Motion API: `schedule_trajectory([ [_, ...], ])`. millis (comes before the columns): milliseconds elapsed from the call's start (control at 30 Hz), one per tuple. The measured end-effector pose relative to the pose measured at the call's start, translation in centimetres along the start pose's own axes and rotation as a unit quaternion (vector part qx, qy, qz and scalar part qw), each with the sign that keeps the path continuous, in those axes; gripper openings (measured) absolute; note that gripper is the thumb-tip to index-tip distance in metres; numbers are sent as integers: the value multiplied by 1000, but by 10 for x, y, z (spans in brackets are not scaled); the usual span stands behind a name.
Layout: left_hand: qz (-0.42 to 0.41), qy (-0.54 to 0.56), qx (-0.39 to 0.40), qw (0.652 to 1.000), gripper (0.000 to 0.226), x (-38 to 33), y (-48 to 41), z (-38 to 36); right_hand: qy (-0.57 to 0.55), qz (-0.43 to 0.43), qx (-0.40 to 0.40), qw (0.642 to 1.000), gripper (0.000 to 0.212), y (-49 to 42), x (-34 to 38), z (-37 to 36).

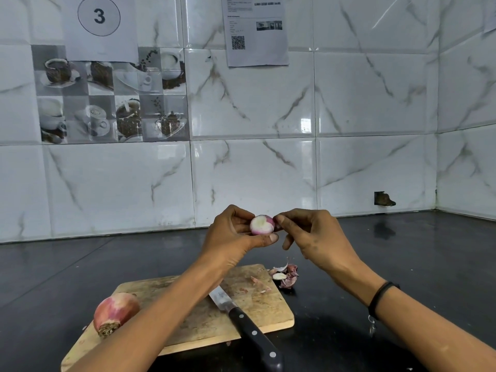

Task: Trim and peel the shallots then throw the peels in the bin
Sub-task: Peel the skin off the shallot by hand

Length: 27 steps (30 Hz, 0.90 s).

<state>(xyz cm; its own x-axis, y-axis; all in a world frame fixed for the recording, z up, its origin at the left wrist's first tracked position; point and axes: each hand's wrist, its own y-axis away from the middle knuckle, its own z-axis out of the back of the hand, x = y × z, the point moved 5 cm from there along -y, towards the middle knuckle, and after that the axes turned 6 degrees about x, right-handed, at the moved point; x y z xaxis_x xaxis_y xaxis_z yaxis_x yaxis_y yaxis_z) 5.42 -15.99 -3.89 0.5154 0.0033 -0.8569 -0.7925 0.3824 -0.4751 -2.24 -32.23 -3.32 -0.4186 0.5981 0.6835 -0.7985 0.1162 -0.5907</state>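
My forearms reach over the cutting board (268,311). Black counter (402,264) lies open either side, back to the tiled wall (375,170) and its right-hand corner. The knife (241,318) lies slantwise, its handle overhanging the board's near edge. A whole shallot (115,311) rests at the board's left edge, root end toward me, long axis slanting away rightward. Up above, my left hand (233,234) grips the half-peeled shallot (261,224), cut face toward me. My right hand (314,232) pinches its right edge. Peels (285,276) sit just off the board's far-right corner.
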Motion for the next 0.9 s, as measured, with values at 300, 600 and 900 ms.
schedule_trajectory([
  [300,23,38,66,997,44,2,2,-8,-64,-7,-25,998,11,-2,-4,4],
  [600,90,218,139,962,40,0,5,-22,36,-7,-33,999,23,-1,-5,6],
  [900,118,282,152,940,46,-3,6,-24,7,91,-3,996,28,3,19,2],
])
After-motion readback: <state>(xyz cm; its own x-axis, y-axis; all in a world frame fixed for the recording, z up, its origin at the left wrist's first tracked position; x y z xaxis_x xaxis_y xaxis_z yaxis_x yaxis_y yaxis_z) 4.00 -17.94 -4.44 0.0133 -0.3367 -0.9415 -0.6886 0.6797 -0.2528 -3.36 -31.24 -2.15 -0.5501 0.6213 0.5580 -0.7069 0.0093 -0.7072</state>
